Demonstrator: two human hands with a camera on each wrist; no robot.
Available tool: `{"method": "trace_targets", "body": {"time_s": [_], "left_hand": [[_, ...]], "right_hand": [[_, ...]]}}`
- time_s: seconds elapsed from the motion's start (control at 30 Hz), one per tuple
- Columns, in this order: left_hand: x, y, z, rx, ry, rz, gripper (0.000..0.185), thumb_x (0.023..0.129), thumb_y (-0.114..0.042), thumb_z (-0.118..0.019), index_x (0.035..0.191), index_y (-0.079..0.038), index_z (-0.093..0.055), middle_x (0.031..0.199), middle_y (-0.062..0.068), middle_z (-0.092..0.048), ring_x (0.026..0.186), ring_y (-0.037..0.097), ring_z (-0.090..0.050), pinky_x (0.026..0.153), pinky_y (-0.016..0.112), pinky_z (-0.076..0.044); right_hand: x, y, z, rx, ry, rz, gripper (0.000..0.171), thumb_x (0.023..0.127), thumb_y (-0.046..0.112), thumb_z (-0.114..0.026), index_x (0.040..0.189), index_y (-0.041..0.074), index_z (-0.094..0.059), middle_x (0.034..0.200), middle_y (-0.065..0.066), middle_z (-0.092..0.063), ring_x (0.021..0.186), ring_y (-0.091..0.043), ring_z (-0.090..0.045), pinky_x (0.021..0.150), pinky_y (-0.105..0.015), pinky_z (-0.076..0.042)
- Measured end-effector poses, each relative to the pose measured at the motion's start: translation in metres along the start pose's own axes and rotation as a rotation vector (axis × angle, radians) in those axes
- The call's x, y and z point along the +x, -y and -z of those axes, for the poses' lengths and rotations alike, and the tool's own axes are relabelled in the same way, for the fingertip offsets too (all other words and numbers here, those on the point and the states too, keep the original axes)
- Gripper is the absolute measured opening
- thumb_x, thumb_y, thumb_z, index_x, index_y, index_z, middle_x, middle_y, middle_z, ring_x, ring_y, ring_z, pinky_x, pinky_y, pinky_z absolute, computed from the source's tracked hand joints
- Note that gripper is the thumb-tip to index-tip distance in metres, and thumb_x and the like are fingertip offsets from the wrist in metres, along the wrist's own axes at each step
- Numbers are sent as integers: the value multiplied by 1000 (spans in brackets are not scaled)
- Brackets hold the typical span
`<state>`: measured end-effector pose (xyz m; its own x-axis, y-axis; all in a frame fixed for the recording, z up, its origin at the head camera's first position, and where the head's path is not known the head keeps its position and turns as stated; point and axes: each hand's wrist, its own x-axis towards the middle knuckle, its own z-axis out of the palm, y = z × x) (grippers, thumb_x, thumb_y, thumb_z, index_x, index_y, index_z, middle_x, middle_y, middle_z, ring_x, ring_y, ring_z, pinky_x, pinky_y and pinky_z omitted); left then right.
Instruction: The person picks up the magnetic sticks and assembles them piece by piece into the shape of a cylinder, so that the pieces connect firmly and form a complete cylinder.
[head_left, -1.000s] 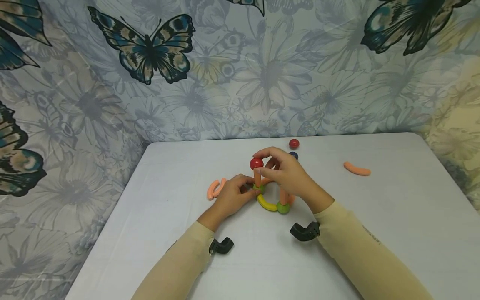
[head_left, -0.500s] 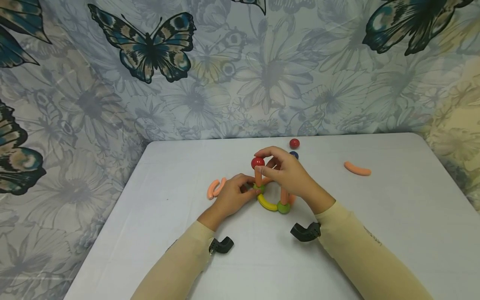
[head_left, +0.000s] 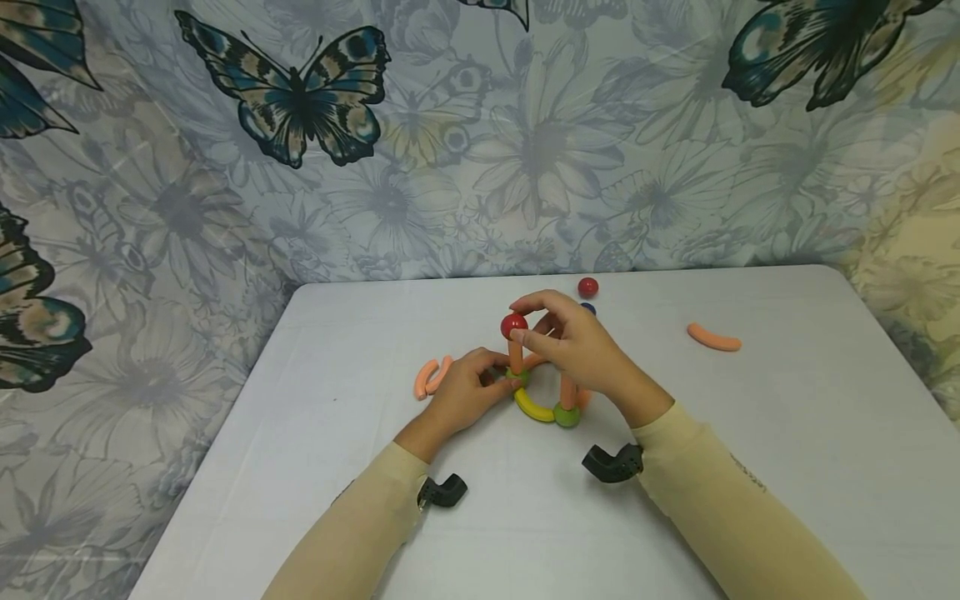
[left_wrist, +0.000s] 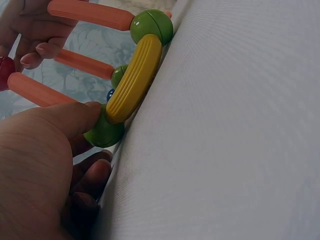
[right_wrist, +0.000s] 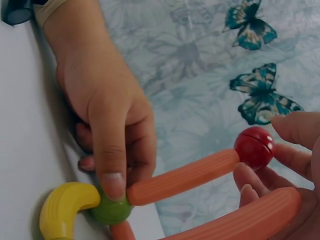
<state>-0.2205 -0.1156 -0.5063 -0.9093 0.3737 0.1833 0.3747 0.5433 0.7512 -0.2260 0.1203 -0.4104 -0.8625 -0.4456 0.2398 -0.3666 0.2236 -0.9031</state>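
Note:
Between thumb and fingers my left hand [head_left: 467,390] pinches a green ball [left_wrist: 105,132] low on the table. An orange rod [right_wrist: 185,177] rises from that ball, and a red ball [head_left: 513,325] caps its upper end. My right hand [head_left: 579,343] holds this red ball, fingers and thumb around it. A curved yellow piece [left_wrist: 135,80] joins the pinched ball to another green ball [head_left: 567,416], which carries its own upright orange rod [head_left: 567,390] with a bare top. Farther back, a third green ball [left_wrist: 119,76] bears another orange rod; the right hand partly hides the rear.
Two curved orange pieces [head_left: 427,379] lie left of the left hand. Behind the right hand are a loose red ball [head_left: 588,287] and a partly hidden blue ball [head_left: 589,308]. Another curved orange piece [head_left: 714,337] lies on the right of the white table [head_left: 787,467].

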Motion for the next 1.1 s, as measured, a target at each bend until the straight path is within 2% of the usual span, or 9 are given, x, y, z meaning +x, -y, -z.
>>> {"method": "trace_targets", "body": {"time_s": [0.3,0.53,0.7,0.87,1.1], "left_hand": [[0,0,-1,-9,-7,2,32,100,-28,-84,127,-11,-79,109,1,-71,85,13,-60,76,31,-52],[0,-2,-1,-7,-8,13,32,99,-27,-84,126,-11,-79,109,0,-71,84,13,-60,76,31,-52],[-1,-3,-1,9,-12,13,32,100,-25,-84,127,-10,-78,108,0,-70,83,12,-60,75,30,-52],[-1,-3,-1,13,-12,16,32,99,-25,-84,128,-11,-79,108,0,-71,83,12,-60,75,30,-52],[-1,-3,-2,14,-17,14,31,99,-24,-84,127,-11,-79,107,-1,-70,84,12,-60,75,30,-52]], "right_hand": [[-2,9,11,-37,-61,26,36,105,21,-77,138,10,-67,132,-3,-67,94,-26,-66,70,-36,-56],[-3,10,25,-8,-120,82,31,107,16,-73,136,7,-68,130,-4,-66,90,-26,-67,68,-35,-54],[-5,7,41,63,-188,107,27,110,13,-67,135,1,-67,129,-10,-65,94,-30,-68,79,-35,-56],[-5,1,54,82,-277,58,34,113,25,-64,135,0,-66,127,-10,-65,97,-30,-67,84,-33,-54],[-1,-21,62,59,-359,-15,39,113,32,-62,137,2,-66,121,-9,-70,103,-28,-65,82,-31,-53]]}}
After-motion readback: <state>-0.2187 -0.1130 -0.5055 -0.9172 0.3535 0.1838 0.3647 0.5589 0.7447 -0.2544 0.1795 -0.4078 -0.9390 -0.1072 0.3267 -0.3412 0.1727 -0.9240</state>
